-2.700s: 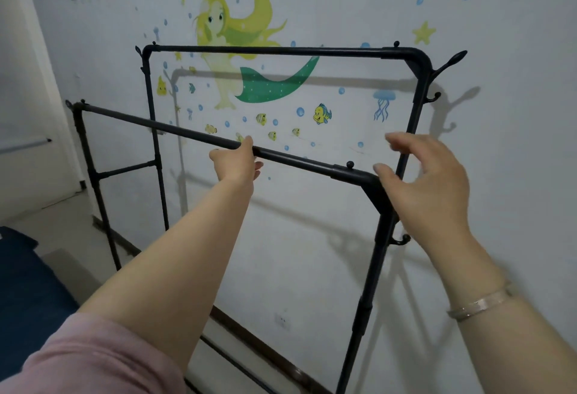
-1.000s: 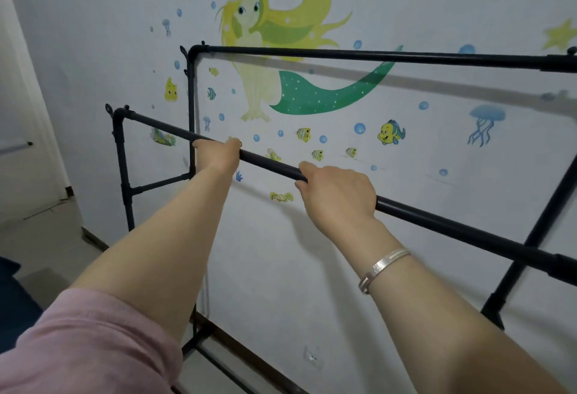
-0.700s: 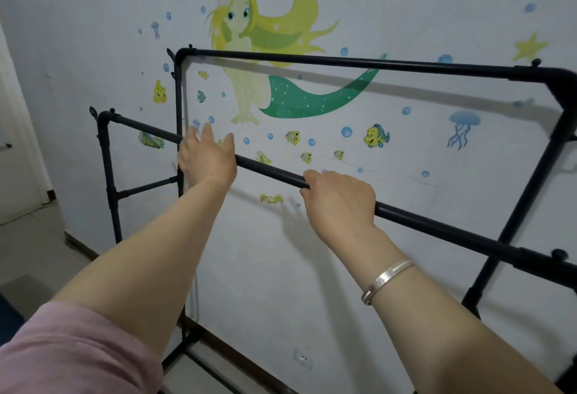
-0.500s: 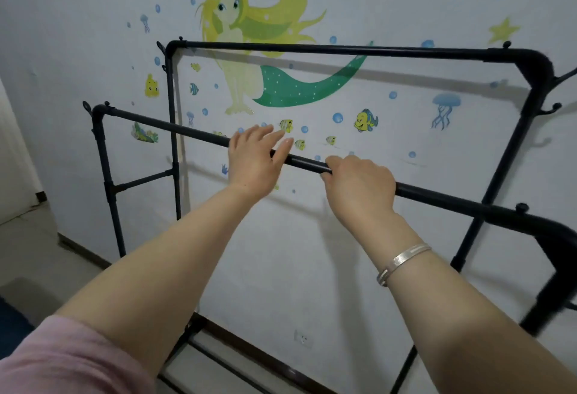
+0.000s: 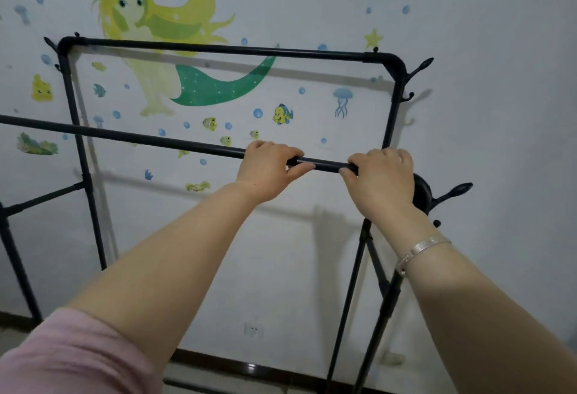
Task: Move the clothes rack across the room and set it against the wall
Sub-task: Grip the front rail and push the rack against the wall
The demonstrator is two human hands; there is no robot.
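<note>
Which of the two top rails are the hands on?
The near, lower rail: both the left hand and right hand wrap it near its right end. The far rail, closer to the wall, is untouched.

No words, numbers, brand names or labels can be read anywhere. The wall (image 5: 468, 19) carries only picture stickers, such as the mermaid sticker (image 5: 162, 50), with no lettering on them, and the clothes rack (image 5: 218, 48) in front of it bears no marking.
</note>
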